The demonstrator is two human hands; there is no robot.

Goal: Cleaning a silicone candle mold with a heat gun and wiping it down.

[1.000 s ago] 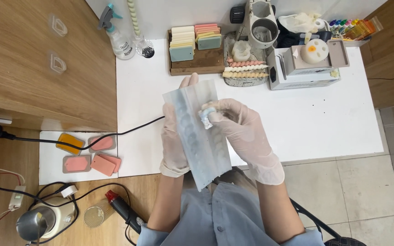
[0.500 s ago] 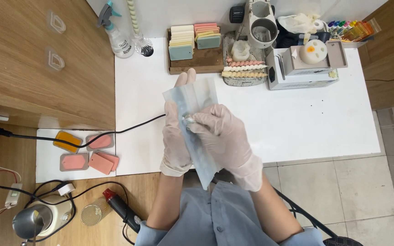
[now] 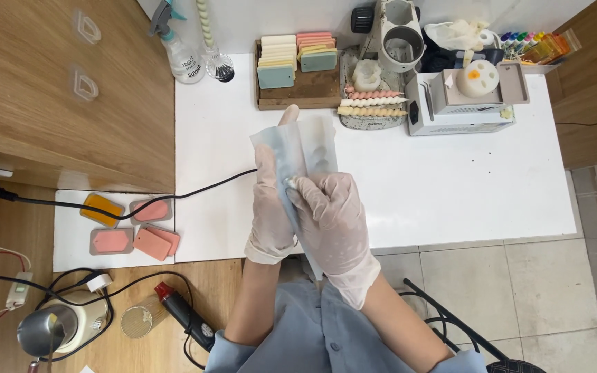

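A translucent plastic bag point(image 3: 304, 148) is held by gloved left hand point(image 3: 273, 200) and right hand point(image 3: 331, 221) above a white table point(image 3: 443, 186).

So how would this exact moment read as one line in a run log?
left hand: holds pale blue pouch upright | right hand: pinches pouch front | below: white table | both gloved

Both hands point(image 3: 312, 214) wear thin translucent white gloves; pale blue sleeves sit pushed up the forearms
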